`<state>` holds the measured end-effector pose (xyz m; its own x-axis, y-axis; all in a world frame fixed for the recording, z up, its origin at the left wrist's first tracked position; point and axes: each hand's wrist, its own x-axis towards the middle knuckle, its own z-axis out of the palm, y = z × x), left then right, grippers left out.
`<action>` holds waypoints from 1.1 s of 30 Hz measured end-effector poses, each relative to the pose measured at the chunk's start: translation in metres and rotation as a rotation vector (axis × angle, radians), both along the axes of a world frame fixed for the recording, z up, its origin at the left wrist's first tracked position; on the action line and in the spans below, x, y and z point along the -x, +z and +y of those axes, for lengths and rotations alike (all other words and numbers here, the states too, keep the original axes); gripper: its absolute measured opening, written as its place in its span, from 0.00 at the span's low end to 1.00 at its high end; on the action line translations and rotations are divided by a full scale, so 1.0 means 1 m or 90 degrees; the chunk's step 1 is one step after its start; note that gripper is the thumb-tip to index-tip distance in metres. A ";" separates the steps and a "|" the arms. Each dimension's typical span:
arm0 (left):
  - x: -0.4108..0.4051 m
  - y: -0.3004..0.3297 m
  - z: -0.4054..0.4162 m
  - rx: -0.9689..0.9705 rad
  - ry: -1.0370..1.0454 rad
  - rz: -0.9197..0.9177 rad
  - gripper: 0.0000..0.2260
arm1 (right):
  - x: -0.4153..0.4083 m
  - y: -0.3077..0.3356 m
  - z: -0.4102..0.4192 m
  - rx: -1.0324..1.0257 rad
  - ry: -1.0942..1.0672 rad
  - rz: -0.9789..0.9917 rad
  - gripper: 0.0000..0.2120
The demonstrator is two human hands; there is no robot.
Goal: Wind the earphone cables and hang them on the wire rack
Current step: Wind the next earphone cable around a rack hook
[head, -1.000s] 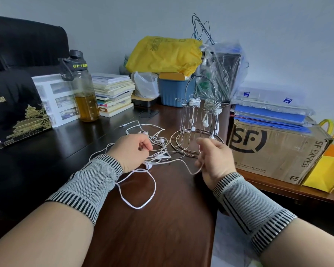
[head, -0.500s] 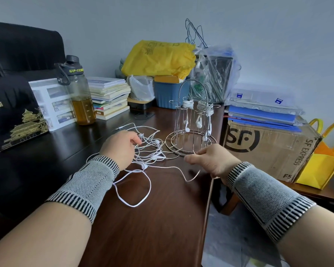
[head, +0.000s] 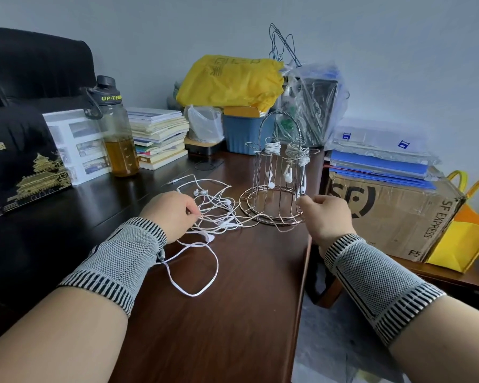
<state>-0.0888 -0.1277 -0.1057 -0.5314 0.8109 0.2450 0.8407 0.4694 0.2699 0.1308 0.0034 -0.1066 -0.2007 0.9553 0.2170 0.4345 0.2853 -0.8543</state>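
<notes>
On desk, left hand (head: pixel 172 211) fingers pinch earphone cable (head: pixel 219 217); right hand (head: pixel 325 217) fingers pinch same cable.
</notes>
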 end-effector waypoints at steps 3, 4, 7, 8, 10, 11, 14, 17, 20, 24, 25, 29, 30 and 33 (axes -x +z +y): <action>-0.002 0.011 -0.001 -0.090 0.017 -0.022 0.07 | 0.000 -0.005 -0.001 0.004 0.026 -0.047 0.20; -0.004 0.015 -0.001 -0.131 0.020 -0.033 0.07 | 0.000 -0.006 -0.002 0.006 0.037 -0.069 0.19; -0.009 0.027 0.000 -0.232 0.006 -0.049 0.05 | 0.001 -0.009 -0.004 0.006 0.060 -0.129 0.21; -0.010 0.031 0.000 -0.255 0.002 -0.048 0.05 | 0.002 -0.009 -0.004 0.002 0.066 -0.143 0.20; -0.010 0.035 0.000 -0.296 -0.003 -0.051 0.05 | 0.004 -0.010 -0.005 -0.005 0.083 -0.172 0.17; -0.009 0.037 0.000 -0.314 -0.006 -0.057 0.04 | 0.005 -0.009 -0.006 -0.008 0.093 -0.185 0.15; -0.009 0.041 -0.002 -0.361 -0.013 -0.085 0.03 | 0.007 -0.008 -0.009 -0.026 0.117 -0.231 0.16; -0.013 0.048 -0.002 -0.424 -0.046 -0.148 0.03 | 0.009 -0.005 -0.012 -0.045 0.134 -0.268 0.18; -0.018 0.057 -0.004 -0.468 -0.079 -0.220 0.05 | 0.010 -0.003 -0.013 -0.058 0.138 -0.295 0.18; -0.027 0.063 -0.005 -0.471 -0.123 -0.325 0.06 | 0.012 0.004 -0.014 -0.071 0.148 -0.323 0.17; -0.030 0.064 -0.004 -0.462 -0.132 -0.343 0.05 | 0.012 0.005 -0.015 -0.076 0.146 -0.327 0.16; -0.040 0.063 -0.003 -0.410 -0.164 -0.376 0.04 | 0.012 0.008 -0.014 -0.086 0.142 -0.320 0.16; -0.041 0.062 -0.002 -0.401 -0.172 -0.386 0.05 | 0.012 0.008 -0.013 -0.085 0.152 -0.322 0.16; -0.044 0.059 0.000 -0.369 -0.191 -0.403 0.05 | 0.010 0.007 -0.013 -0.078 0.209 -0.217 0.19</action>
